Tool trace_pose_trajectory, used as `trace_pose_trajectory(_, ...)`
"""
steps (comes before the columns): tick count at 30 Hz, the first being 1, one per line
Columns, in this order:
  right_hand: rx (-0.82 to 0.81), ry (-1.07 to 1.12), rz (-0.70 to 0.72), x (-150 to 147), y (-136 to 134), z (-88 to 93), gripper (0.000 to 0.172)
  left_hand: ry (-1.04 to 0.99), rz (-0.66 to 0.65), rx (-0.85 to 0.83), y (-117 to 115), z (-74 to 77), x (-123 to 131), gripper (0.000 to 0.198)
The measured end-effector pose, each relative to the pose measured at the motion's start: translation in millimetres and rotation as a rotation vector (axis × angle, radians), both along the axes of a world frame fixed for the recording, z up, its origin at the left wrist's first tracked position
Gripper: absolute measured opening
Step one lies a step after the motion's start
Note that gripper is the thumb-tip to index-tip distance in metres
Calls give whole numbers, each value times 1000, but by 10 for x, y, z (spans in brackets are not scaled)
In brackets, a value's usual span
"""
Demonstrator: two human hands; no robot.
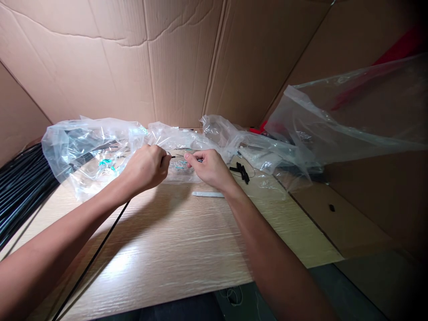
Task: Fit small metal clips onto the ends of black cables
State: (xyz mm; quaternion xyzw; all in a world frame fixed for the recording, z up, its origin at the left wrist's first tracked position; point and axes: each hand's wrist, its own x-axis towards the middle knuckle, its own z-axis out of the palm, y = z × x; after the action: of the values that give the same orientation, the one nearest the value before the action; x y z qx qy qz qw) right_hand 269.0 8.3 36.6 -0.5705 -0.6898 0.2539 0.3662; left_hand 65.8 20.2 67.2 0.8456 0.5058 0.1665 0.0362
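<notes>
My left hand [147, 166] is closed around a thin black cable [96, 254], which trails down to the lower left past the table's front edge. The cable's short dark end sticks out of the fist towards the right. Facing it, my right hand [212, 167] pinches something small; a dark bit shows by the fingers, but its kind is too small to make out. A gap separates the two hands. Behind and between them lies a clear bag of small silvery pieces [180, 166]. Several short black tubes [241, 172] lie to the right of my right hand.
Clear plastic bags [96, 133] line the back of the wooden table [174, 249], one with teal pieces [106, 162]. A bundle of black cables [26, 187] lies at left. A pale flat strip [207, 194] is near my right wrist. Cardboard walls [180, 58] enclose the back.
</notes>
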Motion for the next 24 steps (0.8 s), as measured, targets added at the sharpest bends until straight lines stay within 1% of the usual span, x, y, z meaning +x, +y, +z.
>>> trace_pose_trajectory(5, 48, 4, -3, -67, 3, -35, 47, -37, 8, -93, 20, -10, 1, 53)
trace_pose_trajectory(12, 133, 0, -39, -160, -11, -66, 48, -61, 68, -97, 23, -29, -4, 48)
trace_pose_trajectory(15, 143, 25, -41, -146, -10, -60, 48, -75, 85, -106, 27, -18, -10, 47)
trace_pose_trajectory(20, 123, -18, -40, -165, -25, -55, 49, -104, 122, -119, 8, 8, 15, 46)
trace_pose_trajectory(24, 116, -24, -25, -157, -21, -49, 47, -136, 116, -107, -3, -7, 21, 45)
